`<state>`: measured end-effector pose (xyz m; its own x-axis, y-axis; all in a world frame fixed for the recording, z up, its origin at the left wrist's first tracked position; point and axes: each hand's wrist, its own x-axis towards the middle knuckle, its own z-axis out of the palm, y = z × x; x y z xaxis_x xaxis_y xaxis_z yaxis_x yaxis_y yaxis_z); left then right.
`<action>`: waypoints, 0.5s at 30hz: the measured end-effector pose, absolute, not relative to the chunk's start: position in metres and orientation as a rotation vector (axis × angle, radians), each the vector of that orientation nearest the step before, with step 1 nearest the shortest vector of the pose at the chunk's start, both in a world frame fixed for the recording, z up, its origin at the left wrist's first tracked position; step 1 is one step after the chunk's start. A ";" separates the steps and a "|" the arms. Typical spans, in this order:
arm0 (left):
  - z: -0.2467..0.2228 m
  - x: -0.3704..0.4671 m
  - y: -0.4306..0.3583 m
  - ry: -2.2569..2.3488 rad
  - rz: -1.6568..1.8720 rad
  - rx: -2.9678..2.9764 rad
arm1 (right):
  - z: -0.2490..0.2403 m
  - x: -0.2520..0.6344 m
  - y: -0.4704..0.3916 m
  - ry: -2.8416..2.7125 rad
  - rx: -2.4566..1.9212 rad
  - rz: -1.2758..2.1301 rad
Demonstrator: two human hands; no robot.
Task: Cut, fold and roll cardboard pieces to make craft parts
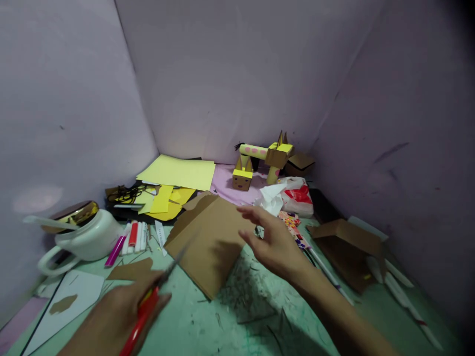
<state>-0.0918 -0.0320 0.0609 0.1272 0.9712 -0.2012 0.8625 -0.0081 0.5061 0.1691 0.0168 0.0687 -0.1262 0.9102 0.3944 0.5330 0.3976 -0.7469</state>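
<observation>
My left hand (126, 309) is closed around red-handled scissors (143, 316), whose blades point up and forward over the near left edge of a brown cardboard piece (215, 237). The cardboard lies tilted on the green table (208, 326). Just past its right side hovers my right hand (269, 240), fingers apart and holding nothing, with its shadow falling on the cardboard. A smaller cardboard scrap (131, 270) rests beside my left hand.
A white teapot (92, 240) and markers (137, 236) stand left. Yellow paper (178, 171) lies behind. A cardboard giraffe-like figure (277, 155), small box head (242, 179) and plastic packet (297, 196) are at the back; an open cardboard box (345, 237) is right.
</observation>
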 end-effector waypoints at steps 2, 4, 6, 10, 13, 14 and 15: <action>0.074 -0.093 -0.001 1.942 0.300 1.984 | 0.045 0.179 0.012 -2.014 -1.349 0.593; 0.081 -0.091 0.034 2.103 0.173 2.057 | 0.027 0.179 0.002 -2.292 -1.283 0.676; 0.081 -0.089 0.071 2.169 0.151 2.128 | 0.018 0.171 -0.007 -2.486 -1.186 0.694; 0.068 -0.088 0.130 2.189 0.122 2.157 | 0.020 0.151 -0.011 -2.637 -1.089 0.625; 0.057 -0.090 0.151 2.213 0.104 2.142 | 0.024 0.145 -0.006 -2.682 -1.018 0.584; 0.055 -0.090 0.154 2.221 0.110 2.134 | 0.025 0.145 -0.005 -2.695 -0.998 0.584; 0.054 -0.090 0.154 2.228 0.121 2.126 | 0.025 0.145 -0.004 -2.708 -0.994 0.589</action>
